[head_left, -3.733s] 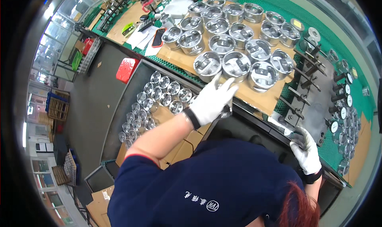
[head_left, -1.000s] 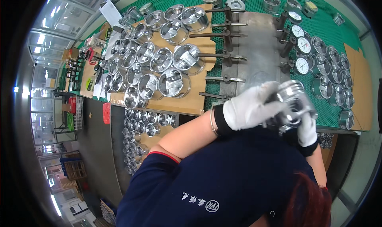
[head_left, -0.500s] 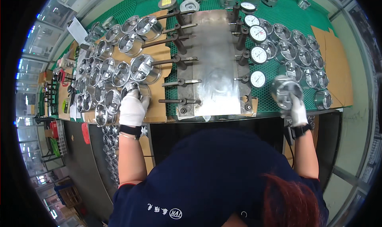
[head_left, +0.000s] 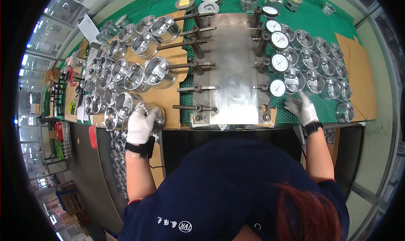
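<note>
Silvery metal pistons [head_left: 126, 68], short shiny cylinders, crowd the upper left of the frame in rows on a brown cardboard sheet [head_left: 168, 98] that lies on the table [head_left: 228, 0], which is covered with green mesh. At the lower edge of that group, left of centre, the left hand [head_left: 140, 126] in a white glove is clenched over one shiny metal piston [head_left: 152, 114] that sits at the near edge of the cardboard, its fingers [head_left: 137, 113] wrapped over the top. Just right of it, in the middle of the frame, stands a grey steel fixture plate [head_left: 234, 72] with dark pins sticking out along both of its sides. Round white dial gauges [head_left: 278, 63] line its right edge. Right of centre, the right hand [head_left: 302, 108], also gloved in white, rests with its fingers spread and released on the green mesh, just below a second group of metal pistons [head_left: 320, 70] and grasping nothing. Another brown cardboard piece [head_left: 358, 72] lies at the far right.
</note>
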Action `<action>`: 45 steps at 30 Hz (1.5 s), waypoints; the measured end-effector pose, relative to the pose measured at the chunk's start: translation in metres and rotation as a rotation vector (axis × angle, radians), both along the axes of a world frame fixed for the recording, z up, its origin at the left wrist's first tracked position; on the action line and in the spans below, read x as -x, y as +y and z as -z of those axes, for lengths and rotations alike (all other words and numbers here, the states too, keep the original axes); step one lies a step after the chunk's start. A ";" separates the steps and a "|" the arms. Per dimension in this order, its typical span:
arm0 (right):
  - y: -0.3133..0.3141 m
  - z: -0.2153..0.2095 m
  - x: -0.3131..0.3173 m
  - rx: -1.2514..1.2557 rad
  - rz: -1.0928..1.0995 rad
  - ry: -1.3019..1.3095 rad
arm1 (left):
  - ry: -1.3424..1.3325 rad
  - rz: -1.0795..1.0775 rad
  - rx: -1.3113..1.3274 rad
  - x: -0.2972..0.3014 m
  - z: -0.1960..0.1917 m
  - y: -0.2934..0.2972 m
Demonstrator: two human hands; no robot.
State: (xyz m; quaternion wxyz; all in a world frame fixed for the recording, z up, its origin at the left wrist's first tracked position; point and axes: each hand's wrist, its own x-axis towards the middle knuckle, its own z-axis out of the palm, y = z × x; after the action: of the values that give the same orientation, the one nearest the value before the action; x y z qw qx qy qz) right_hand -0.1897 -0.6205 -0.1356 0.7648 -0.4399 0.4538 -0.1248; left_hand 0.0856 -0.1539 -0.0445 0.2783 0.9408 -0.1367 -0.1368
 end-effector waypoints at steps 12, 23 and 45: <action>0.136 -0.138 -0.067 0.889 -0.964 -0.441 | 1.052 0.078 1.075 0.056 -0.057 -0.088; 0.143 -0.099 -0.102 1.487 -0.723 -0.096 | -0.171 0.777 0.303 0.052 -0.023 -0.142; 0.123 -0.058 -0.060 0.086 -0.646 -0.065 | -0.293 0.758 0.427 0.043 0.031 -0.191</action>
State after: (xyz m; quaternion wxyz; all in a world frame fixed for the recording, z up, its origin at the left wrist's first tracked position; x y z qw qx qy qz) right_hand -0.1292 -0.4970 -0.0776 0.7598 -0.5887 0.2604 0.0911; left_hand 0.0422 -0.3454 -0.0756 0.3738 0.7554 -0.5345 -0.0632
